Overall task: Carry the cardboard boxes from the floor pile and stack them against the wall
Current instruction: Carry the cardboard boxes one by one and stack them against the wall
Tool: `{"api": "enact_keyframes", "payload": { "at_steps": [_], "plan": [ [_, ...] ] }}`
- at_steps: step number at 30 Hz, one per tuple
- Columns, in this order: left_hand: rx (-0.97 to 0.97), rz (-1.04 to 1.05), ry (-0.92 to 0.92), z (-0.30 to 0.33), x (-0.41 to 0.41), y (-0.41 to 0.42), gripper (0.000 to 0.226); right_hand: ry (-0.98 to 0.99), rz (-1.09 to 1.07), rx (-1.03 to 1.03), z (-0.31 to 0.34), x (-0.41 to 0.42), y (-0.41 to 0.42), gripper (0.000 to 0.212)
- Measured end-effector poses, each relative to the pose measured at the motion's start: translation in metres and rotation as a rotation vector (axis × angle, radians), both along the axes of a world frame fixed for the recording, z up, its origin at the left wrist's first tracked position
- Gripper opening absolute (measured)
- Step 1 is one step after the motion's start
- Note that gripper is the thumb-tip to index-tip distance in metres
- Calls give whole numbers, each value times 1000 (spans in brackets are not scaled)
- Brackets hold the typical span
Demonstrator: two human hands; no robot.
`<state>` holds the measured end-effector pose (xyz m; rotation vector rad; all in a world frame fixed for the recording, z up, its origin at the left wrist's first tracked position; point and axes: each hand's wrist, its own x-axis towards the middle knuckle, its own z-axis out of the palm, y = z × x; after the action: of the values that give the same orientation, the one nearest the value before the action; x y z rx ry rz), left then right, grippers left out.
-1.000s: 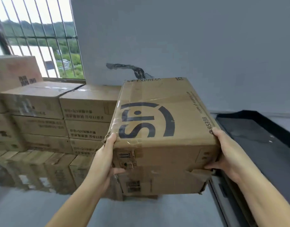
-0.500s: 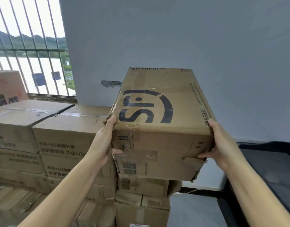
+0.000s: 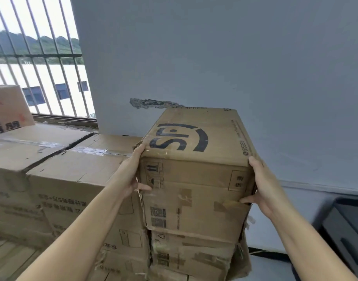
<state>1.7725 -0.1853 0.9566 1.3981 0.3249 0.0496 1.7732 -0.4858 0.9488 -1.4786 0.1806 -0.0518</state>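
The carried box [image 3: 196, 179] hides both hands' fingers and the wall's foot.

held box [image 3: 196, 179] matt brown cardboard, torn edges; stacked boxes [image 3: 76, 171] glossy tape; wall [image 3: 234, 57] matt paint.

Just the one cam, strapped to my head, wide-angle, looking forward and a bit down. It's right up close to the SF Express box [image 3: 191, 159] out in front of me, facing the grey wall [image 3: 234, 57], barred window [image 3: 36, 57] far left.
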Motion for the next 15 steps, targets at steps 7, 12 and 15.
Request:
{"api": "enact_keyframes", "payload": {
  "at_steps": [7,12,15],
  "plan": [
    [-20,-30,-1,6,43,1,41,26,-97,10,11,32,3,24],
    [-47,-53,10,4,52,-2,43,67,-122,32,6,38,2,31],
    [-48,-64,25,8,51,-4,46,64,-94,28,6,41,-1,28]
  ]
}}
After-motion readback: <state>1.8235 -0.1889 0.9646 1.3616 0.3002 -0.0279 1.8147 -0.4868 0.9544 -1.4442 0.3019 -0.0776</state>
